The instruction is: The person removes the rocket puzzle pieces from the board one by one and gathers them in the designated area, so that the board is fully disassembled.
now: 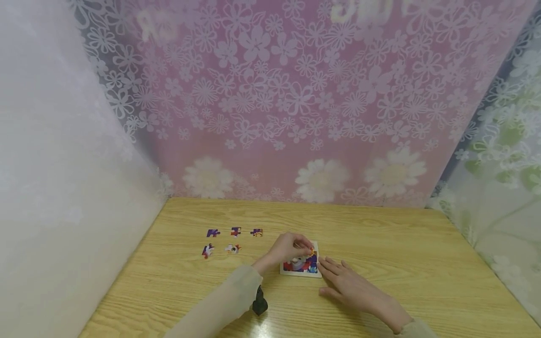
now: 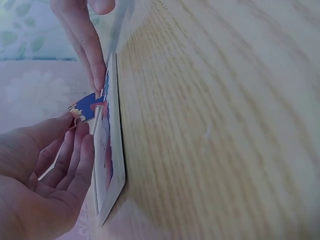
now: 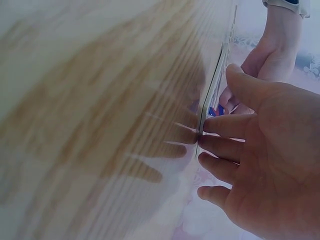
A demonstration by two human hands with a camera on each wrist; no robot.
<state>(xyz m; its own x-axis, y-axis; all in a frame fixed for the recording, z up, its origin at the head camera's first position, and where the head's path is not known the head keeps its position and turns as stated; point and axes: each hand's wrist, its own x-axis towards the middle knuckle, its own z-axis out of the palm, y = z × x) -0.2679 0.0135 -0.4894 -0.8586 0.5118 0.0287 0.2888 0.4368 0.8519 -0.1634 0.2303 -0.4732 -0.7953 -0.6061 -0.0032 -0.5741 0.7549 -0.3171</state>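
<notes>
A small puzzle board (image 1: 301, 275) with a pale frame lies on the wooden table, partly filled with coloured pieces. My left hand (image 1: 285, 249) is over its upper part and pinches a blue and yellow puzzle piece (image 2: 90, 106) between thumb and fingers, tilted above the board. Beside the board's right edge, my right hand (image 1: 352, 286) has its fingers extended, and the fingertips (image 3: 206, 125) touch the frame's edge. The left hand hides part of the board in the head view.
Several loose puzzle pieces, among them a purple one (image 1: 213, 233) and a white one (image 1: 233, 249), lie on the table (image 1: 380, 234) left of the board. A dark object (image 1: 259, 303) hangs at the left sleeve. Floral cloth (image 1: 296, 94) stands behind and at the sides.
</notes>
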